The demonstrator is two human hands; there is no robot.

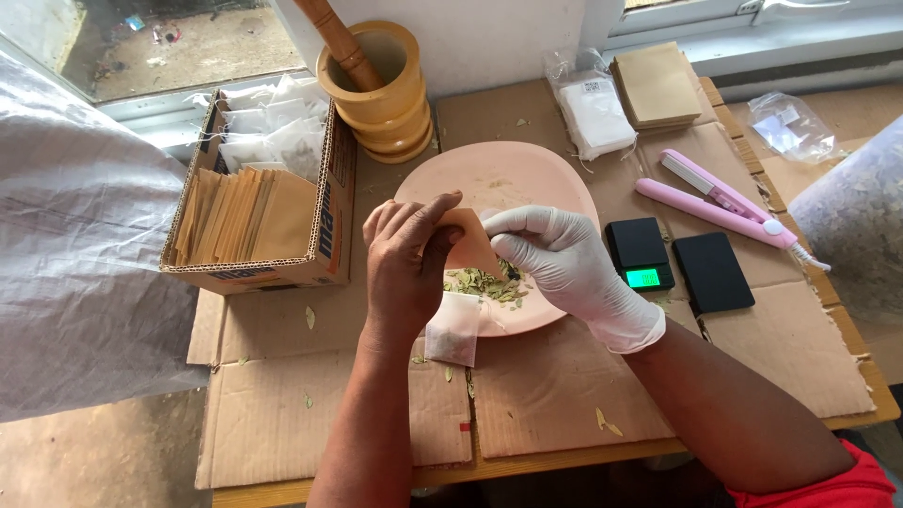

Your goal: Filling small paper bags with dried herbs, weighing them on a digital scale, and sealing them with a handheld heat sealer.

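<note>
Left hand (406, 256) (bare, knuckles up) and gloved right hand (555, 256) pinch a tan pouch (470, 246).

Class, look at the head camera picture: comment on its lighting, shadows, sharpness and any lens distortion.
Head view: soft, even daylight, no hard shadows; faint shade under the left hand and gloved right hand. The pink plate and scale are sharp, with the scale's green screen glowing. Wide-lens bending curves the table edges and window sill. The grey sack at left looks slightly washed out.
</note>
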